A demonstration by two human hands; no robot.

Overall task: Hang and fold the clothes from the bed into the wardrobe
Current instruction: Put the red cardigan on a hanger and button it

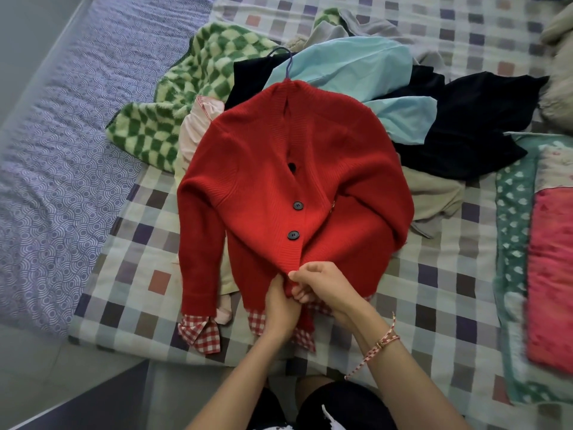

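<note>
1. Head view: a red cardigan (294, 187) is laid front up on the checked bedcover (434, 290), near the bed's near edge and partly over a heap of clothes.
2. The hook of a blue hanger (286, 62) is seen sticking out at the cardigan's neckline; two dark buttons (297, 205) are fastened down the front.
3. A red gingham shirt (201, 333) is seen under the cardigan, its cuff and hem showing below the knit.
4. The lower hem at the button band is pinched by the left hand (280, 308), its fingers curled into the knit.
5. The same spot is gripped from the other side by the right hand (322, 287), thumb and fingers closed on the hem; a red-and-white bracelet (383, 344) is worn on that wrist.
6. Behind the cardigan, a green checked fleece (186, 88), a light blue garment (356, 66), a black garment (465, 128) and a pale pink garment (195, 128) are heaped together.
7. A teal and pink blanket (527, 243) is spread at the right.
</note>
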